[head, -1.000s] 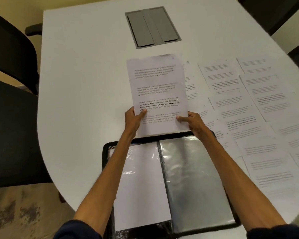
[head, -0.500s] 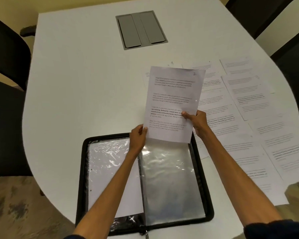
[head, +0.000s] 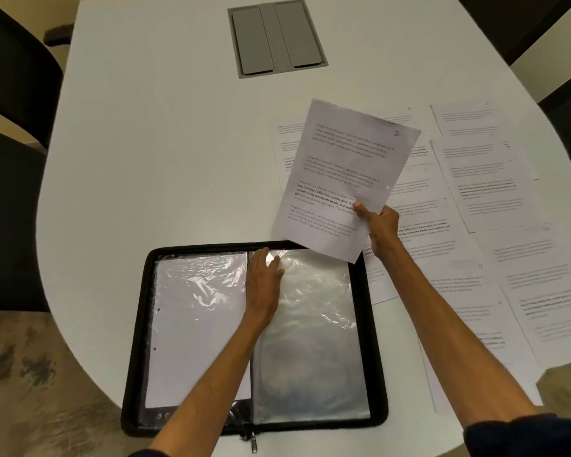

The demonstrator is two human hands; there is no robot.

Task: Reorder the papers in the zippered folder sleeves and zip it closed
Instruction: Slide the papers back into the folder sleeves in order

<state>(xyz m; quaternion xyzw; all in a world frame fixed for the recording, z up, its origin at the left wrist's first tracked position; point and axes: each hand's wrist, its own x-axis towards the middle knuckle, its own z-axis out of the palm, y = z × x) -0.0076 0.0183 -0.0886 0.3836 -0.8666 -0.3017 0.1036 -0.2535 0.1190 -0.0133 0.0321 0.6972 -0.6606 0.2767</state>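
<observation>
A black zippered folder (head: 139,341) lies open on the white table at the near edge. Its left sleeve (head: 195,324) holds a white sheet; the right clear sleeve (head: 314,341) looks empty. My left hand (head: 263,282) rests on the top of the right sleeve by the spine, fingertips at the sleeve's upper edge. My right hand (head: 378,225) pinches a printed sheet (head: 340,173) marked "2" by its lower right edge, held tilted above the folder's top right corner. The zipper pull (head: 254,443) hangs at the folder's near edge.
Several printed sheets (head: 482,199) lie spread over the right side of the table (head: 165,159). A grey cable hatch (head: 276,37) sits at the far middle. Black chairs (head: 10,94) stand to the left and far right.
My left hand let go of the sheet and dropped onto the top of the right sleeve. My right hand alone now holds the sheet, moved to the right and tilted.
</observation>
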